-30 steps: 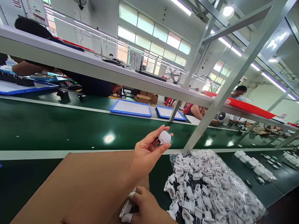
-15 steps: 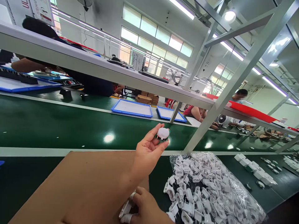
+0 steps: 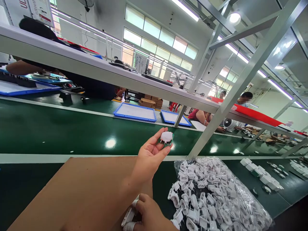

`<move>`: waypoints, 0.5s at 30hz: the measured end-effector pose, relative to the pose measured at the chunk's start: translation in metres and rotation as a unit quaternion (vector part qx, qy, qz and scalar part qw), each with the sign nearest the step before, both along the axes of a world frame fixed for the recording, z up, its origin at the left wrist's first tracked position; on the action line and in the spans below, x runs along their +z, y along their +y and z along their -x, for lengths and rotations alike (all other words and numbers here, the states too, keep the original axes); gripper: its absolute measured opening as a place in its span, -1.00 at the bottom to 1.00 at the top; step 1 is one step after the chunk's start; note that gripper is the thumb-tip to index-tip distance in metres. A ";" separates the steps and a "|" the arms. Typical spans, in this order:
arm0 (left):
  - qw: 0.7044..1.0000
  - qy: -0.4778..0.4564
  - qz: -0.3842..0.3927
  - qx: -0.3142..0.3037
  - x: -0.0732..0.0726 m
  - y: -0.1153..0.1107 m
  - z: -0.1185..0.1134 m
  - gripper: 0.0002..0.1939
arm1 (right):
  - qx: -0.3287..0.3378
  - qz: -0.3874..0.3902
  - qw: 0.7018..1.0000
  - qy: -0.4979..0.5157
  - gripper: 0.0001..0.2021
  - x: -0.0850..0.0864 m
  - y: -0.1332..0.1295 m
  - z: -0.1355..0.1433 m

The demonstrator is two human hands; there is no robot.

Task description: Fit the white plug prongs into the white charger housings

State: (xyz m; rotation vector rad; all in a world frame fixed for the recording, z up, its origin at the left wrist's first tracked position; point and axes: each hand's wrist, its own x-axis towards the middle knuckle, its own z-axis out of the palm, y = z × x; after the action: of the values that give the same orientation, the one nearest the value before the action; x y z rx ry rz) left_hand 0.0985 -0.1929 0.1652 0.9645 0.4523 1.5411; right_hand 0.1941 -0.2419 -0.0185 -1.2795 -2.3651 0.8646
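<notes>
My left hand [image 3: 148, 157] is raised over the near edge of the green belt. Its thumb and fingertips pinch a small green circuit board [image 3: 170, 141] that carries a rounded white part [image 3: 166, 136]. Below, at the bottom of the view, my right hand [image 3: 151, 211] is closed on a white plastic housing [image 3: 128, 216], partly hidden by its fingers. White wraps cover two of those fingertips. Under both arms lies a brown cardboard sheet [image 3: 96, 179]. To the right of my hands, a heap of white plastic housings [image 3: 204, 192] spreads over clear plastic film.
The green belt [image 3: 60, 128] runs across, with small white bits on it. Beyond it stand blue-rimmed trays [image 3: 134, 112]. A slanting metal post [image 3: 216, 122] and a long shelf [image 3: 96, 70] cross ahead. White blocks [image 3: 262, 175] line the right. Other people sit across.
Small white bits on the green belt have slid left. The view has shifted slightly, and the circuit board in my left hand is turned a little. My right hand keeps its grip.
</notes>
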 end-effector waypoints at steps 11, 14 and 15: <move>0.976 -0.055 0.089 -0.192 0.012 -0.004 0.018 -0.48 | 0.015 -0.018 1.000 -0.008 -0.43 -0.007 0.002 -0.002; 0.973 -0.077 0.096 -0.197 0.013 -0.005 0.018 -0.47 | 0.025 -0.019 1.000 -0.001 -0.40 -0.006 0.003 -0.002; 0.972 -0.083 0.097 -0.199 0.014 -0.006 0.018 -0.48 | 0.025 -0.019 1.000 -0.003 -0.40 -0.006 0.003 -0.002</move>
State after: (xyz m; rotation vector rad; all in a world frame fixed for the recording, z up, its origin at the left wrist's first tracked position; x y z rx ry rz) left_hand 0.0805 -0.1985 0.1789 0.7171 0.2648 1.1781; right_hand 0.1959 -0.2392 -0.0241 -1.2148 -2.4150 0.8283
